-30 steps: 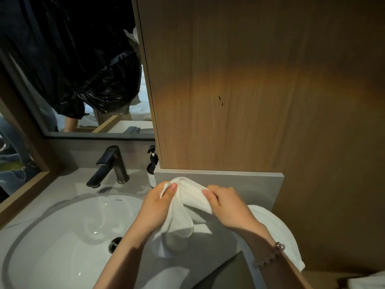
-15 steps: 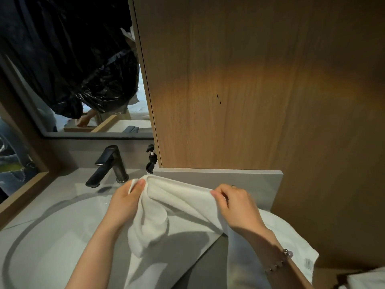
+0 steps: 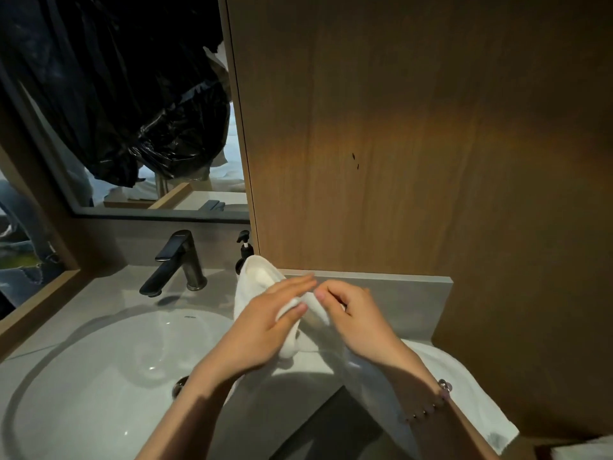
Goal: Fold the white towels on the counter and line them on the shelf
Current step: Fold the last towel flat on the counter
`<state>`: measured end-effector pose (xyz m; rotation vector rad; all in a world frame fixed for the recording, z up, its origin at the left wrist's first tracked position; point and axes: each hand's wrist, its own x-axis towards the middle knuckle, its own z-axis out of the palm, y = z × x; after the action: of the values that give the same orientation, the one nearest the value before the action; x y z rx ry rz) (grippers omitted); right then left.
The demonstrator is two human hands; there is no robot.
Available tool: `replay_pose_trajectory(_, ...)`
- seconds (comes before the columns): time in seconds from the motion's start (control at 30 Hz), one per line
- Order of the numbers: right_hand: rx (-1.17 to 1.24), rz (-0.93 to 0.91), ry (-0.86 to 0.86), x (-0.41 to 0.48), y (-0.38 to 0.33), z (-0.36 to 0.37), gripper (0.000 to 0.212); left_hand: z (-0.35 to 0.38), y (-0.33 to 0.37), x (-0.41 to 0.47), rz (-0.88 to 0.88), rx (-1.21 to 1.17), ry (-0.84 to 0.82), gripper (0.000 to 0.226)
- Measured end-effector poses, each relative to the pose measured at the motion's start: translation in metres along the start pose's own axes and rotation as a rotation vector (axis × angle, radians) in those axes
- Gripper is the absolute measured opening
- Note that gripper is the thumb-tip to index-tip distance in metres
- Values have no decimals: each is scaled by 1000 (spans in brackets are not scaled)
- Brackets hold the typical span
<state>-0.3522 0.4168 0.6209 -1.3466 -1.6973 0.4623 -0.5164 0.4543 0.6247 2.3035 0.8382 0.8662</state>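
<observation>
While both hands were held low over the counter (image 3: 109,293), the towel (image 3: 257,277) was bunched between them.

- Left hand (image 3: 262,330): fingers nearly straight, thumb closed toward them, a fold of cloth pinched between.
- Right hand (image 3: 361,323): fingers curled, tips nipping an edge just opposite the left fingertips. The two sets of tips were almost touching.
- More white cloth trailed from the fingers down under the right wrist and lay on the counter. Could not tell whether it was the same towel or a second one.
- A hump of towel stood just beyond the left fingers.

Judgement: light, soft, limp terry. Not slippery or fragile, but it holds no shape and should sag wherever unsupported. Best taken by pinching two corners of one hem and drawing them apart taut before folding.

Beyond and left of the fingers were the basin (image 3: 99,376), then the faucet (image 3: 175,260). A soap bottle (image 3: 244,250) stood behind the hump. No shelf was identified.
</observation>
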Motion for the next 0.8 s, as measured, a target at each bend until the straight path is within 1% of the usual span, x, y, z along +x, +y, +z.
replay_pose_trajectory(0.07,51,-11,-4,1,-3,-2,37,4,-1,3,3,-28,-49,33)
replay_pose_trajectory(0.1,70,-11,-5,1,-3,-3,35,4,-2,4,-10,-31,-56,29)
replay_pose_trajectory(0.17,109,3,-12,1,-1,-5,30,4,-5,4,-55,-22,-55,11)
replay_pose_trajectory(0.27,116,44,-61,-1,5,-7,28,1,-10,3,-98,-9,-41,17)
replay_pose_trajectory(0.43,-61,81,-190,-6,11,-16,25,-9,-10,4,-140,-22,-23,17)
replay_pose_trajectory(0.6,-279,125,-293,-10,12,-37,30,-14,-10,5,-179,-16,11,14)
replay_pose_trajectory(0.7,-311,192,-257,-12,14,-54,32,-22,-13,6,-208,-30,53,11)
replay_pose_trajectory(0.8,-286,241,-208,-18,19,-69,32,-35,-20,5,-268,-43,87,17)
